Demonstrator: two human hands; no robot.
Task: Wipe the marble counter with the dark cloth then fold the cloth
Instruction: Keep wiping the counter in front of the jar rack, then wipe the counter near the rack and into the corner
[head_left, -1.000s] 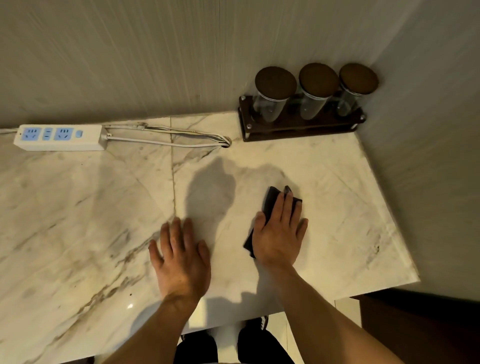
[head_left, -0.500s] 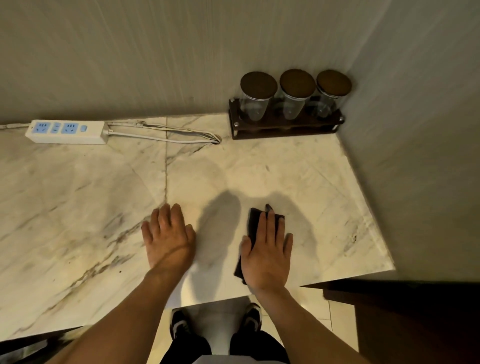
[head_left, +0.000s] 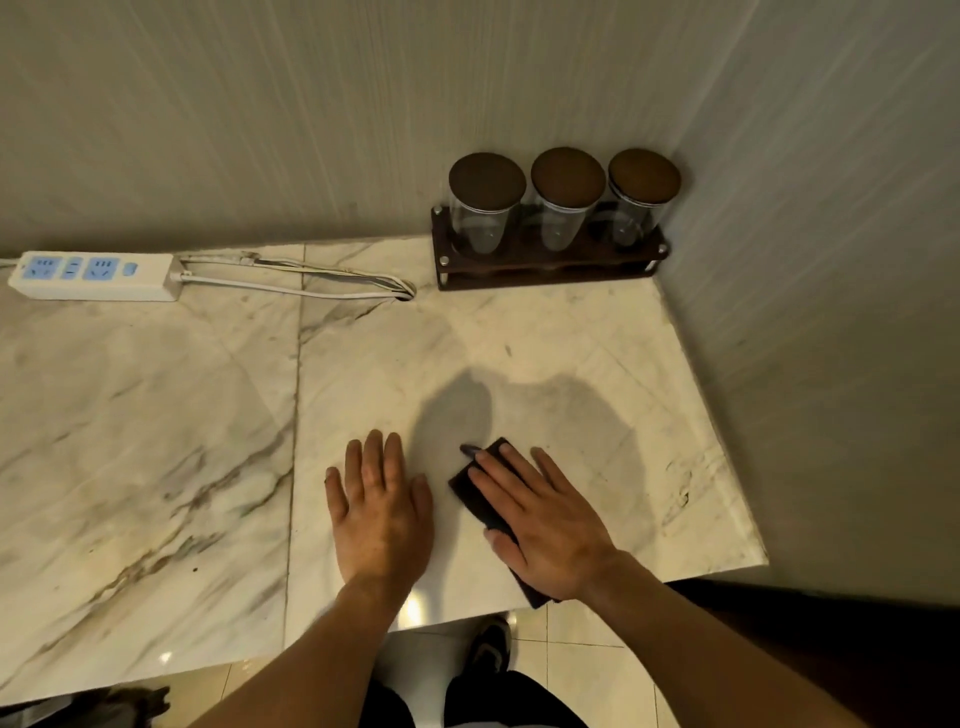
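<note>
The dark cloth (head_left: 475, 491) lies folded small on the white marble counter (head_left: 156, 426), close to the front edge. My right hand (head_left: 540, 519) presses flat on top of it, fingers spread and pointing up-left, so most of the cloth is hidden; one corner pokes out past my fingertips and another near my wrist. My left hand (head_left: 379, 509) rests palm down on the bare marble just left of the cloth, holding nothing.
A dark wooden rack (head_left: 550, 265) with three lidded glass jars stands in the back right corner. A white power strip (head_left: 93, 275) and its cable (head_left: 311, 280) lie along the back wall. Walls close the back and right sides.
My right hand has slid the cloth toward the front edge and turned it, so the fingers now point up-left. My left hand has stayed flat on the marble beside it.
</note>
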